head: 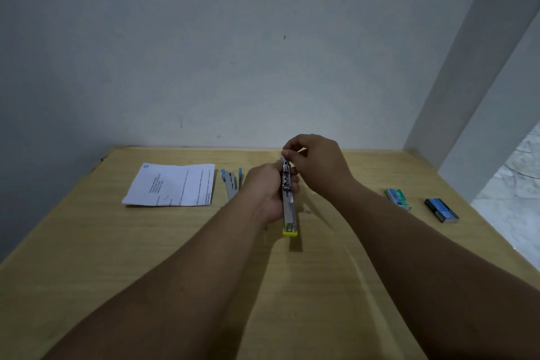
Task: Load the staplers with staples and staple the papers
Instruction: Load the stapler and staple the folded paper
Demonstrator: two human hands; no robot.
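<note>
The left hand [264, 193] grips the yellow stapler [288, 202] above the table [336, 286], fingers wrapped around it; right hand [317, 162] fingertips pinch its far end.

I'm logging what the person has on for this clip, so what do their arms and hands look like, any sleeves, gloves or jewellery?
Both forearms are bare right down to the bottom edge of the picture, so no sleeves show. The left hand and the right hand wear no gloves. No watch, bracelet or ring is visible, though the fingers are small and partly hidden.
</note>
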